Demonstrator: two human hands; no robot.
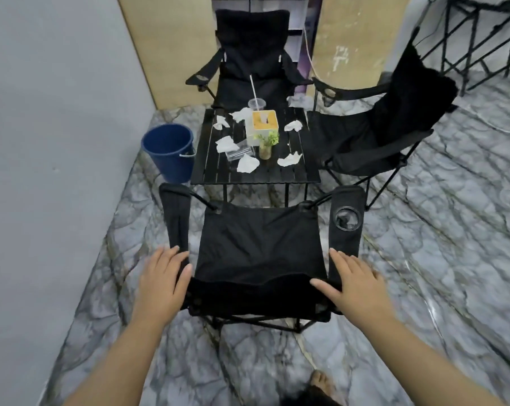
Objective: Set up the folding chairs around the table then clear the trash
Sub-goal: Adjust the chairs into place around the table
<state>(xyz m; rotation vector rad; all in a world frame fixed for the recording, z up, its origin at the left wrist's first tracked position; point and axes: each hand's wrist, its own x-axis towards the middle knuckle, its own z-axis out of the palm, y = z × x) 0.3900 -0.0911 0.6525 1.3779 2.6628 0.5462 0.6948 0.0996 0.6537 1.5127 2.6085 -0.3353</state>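
Observation:
Three black folding chairs stand unfolded around a small black slatted table. The near chair is right in front of me, its back toward me. My left hand lies with straight fingers at the rear end of its left armrest. At the rear of the right armrest, beside the backrest top, my right hand rests with fingers spread. A second chair stands behind the table, a third at its right. Several crumpled white tissues lie on the table with a plastic cup and straw.
A blue bucket stands on the floor left of the table, near the grey wall. On the table are a white and yellow tissue box, a small plant and a clear holder. A metal rack stands back right. My bare foot shows below.

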